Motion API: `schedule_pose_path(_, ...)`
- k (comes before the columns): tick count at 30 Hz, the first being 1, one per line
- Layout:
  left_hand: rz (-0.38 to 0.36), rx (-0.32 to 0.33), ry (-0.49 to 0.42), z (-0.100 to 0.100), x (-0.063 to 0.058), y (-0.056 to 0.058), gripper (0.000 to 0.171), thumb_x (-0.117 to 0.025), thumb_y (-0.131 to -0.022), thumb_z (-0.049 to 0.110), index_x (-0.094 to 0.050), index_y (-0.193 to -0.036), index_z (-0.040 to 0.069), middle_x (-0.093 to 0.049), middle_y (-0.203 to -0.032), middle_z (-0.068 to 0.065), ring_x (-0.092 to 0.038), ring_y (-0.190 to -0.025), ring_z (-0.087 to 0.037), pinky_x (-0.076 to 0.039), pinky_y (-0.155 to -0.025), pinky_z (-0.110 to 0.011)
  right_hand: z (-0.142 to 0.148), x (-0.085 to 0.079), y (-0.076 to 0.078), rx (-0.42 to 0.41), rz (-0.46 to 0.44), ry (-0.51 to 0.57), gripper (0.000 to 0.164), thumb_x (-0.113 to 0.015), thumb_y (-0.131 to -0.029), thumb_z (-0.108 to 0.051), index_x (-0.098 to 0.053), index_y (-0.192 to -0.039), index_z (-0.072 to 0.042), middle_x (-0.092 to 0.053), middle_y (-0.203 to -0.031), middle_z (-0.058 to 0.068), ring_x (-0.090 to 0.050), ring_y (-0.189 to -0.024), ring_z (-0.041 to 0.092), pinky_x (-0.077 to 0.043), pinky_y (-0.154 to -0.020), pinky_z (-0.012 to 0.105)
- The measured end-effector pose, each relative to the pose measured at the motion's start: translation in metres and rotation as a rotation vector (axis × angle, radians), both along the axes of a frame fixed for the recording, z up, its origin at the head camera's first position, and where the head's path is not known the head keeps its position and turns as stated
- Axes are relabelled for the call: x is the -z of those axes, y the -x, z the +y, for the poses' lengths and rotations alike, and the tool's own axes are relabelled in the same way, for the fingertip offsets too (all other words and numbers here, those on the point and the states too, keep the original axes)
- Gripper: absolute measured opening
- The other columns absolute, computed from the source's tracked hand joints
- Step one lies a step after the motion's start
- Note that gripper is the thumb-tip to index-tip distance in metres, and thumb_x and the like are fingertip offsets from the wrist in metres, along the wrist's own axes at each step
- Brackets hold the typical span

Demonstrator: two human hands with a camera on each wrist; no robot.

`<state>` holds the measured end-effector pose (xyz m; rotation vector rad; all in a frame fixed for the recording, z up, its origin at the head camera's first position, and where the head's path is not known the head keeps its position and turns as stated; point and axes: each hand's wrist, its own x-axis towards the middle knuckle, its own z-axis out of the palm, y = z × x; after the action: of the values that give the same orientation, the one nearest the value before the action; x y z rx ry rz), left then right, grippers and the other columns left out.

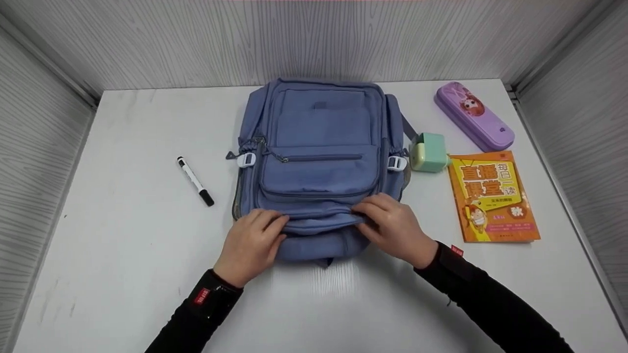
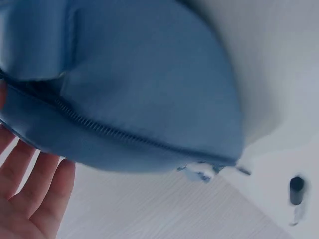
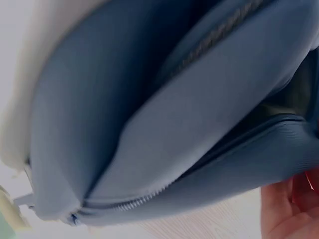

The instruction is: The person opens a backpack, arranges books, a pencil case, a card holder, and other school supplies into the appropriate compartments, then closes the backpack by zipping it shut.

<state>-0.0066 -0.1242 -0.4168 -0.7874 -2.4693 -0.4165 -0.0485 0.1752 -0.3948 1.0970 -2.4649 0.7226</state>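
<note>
The bag (image 1: 321,127) lies front side up in the middle of the white table (image 1: 132,206), one end toward the person. At that near end its cloth is bunched in folds, and the right wrist view shows an opening gaping between zip teeth (image 3: 144,201). The left hand (image 1: 252,242) pinches the folded edge at one side with bent fingers; the right hand (image 1: 395,228) grips the same edge at the other side, its fingers also bent. White buckles (image 1: 246,160) sit on both flanks. Just beside the right flank stands a green box (image 1: 432,153), near an orange book (image 1: 495,196) and a purple case (image 1: 473,116). A marker (image 1: 195,180) lies apart on the left.
</note>
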Motion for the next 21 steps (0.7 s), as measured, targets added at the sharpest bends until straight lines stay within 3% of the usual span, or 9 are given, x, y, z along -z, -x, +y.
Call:
schedule_pose_path(6,0.029,-0.005,-0.059,0.001,0.015,0.001,0.019,-0.08,-0.076,0.004,-0.074,-0.093,0.008,-0.069,-0.089,-0.006,-0.066,-0.082,-0.024,-0.055,-0.07,-0.035,0.008,0.011,-0.012,-0.018,-0.054,-0.079,0.027,-0.078,-0.083,-0.011,-0.069,-0.109,-0.009,-0.069,-0.107,0.006,-0.062,-0.096,0.02,-0.055,-0.08,0.033)
schedule_pose_path(13,0.028,-0.011,-0.09,0.001,0.018,0.0,0.02,-0.08,-0.074,0.002,-0.074,-0.092,0.008,-0.068,-0.088,-0.006,-0.064,-0.08,-0.023,-0.053,-0.067,-0.036,0.03,0.007,-0.018,-0.008,-0.078,-0.041,0.034,-0.077,-0.083,-0.007,-0.067,-0.116,-0.005,-0.067,-0.114,0.009,-0.06,-0.103,0.021,-0.053,-0.087,0.033)
schedule_pose_path(18,0.013,-0.016,-0.101,0.0,0.02,-0.001,0.022,-0.081,-0.073,0.003,-0.074,-0.093,0.008,-0.067,-0.089,-0.006,-0.064,-0.08,-0.024,-0.053,-0.068,-0.036,0.058,0.004,-0.015,0.165,-0.114,0.062,0.034,-0.076,-0.083,-0.002,-0.067,-0.116,-0.001,-0.067,-0.113,0.014,-0.06,-0.104,0.025,-0.046,-0.094,0.024)
schedule_pose_path(21,0.01,-0.015,-0.105,0.0,0.022,-0.001,0.022,-0.081,-0.073,0.003,-0.075,-0.094,0.008,-0.067,-0.089,-0.006,-0.064,-0.08,-0.024,-0.053,-0.068,-0.036,0.078,0.002,-0.01,0.306,-0.209,0.103,0.032,-0.073,-0.087,-0.002,-0.066,-0.118,0.001,-0.067,-0.116,0.018,-0.059,-0.109,0.031,-0.044,-0.099,0.03)
